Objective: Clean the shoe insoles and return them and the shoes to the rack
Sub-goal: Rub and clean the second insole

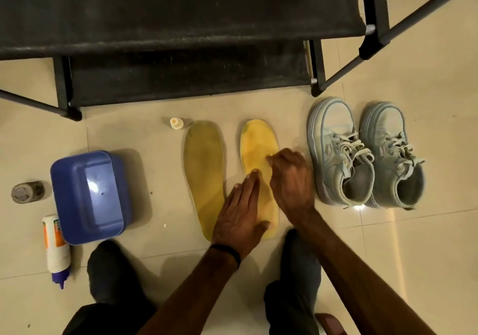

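Note:
Two yellow insoles lie side by side on the tiled floor. The left insole (204,174) is duller and lies untouched. My left hand (240,213) presses flat with straight fingers on the heel half of the brighter right insole (256,141). My right hand (289,179) rests on the middle of the same insole with its fingers curled under; I see nothing in its grip. A pair of pale blue lace-up shoes (336,151) (390,153) stands to the right of the insoles, apart from both hands. The black shoe rack (181,37) stands behind everything.
An upturned blue plastic tub (88,195) sits at the left. Beside it lie a white bottle with a purple nozzle (55,246) and a small grey round object (27,192). A small bottle (176,123) stands by the left insole's toe. My dark-socked feet (106,270) (300,257) are near the front.

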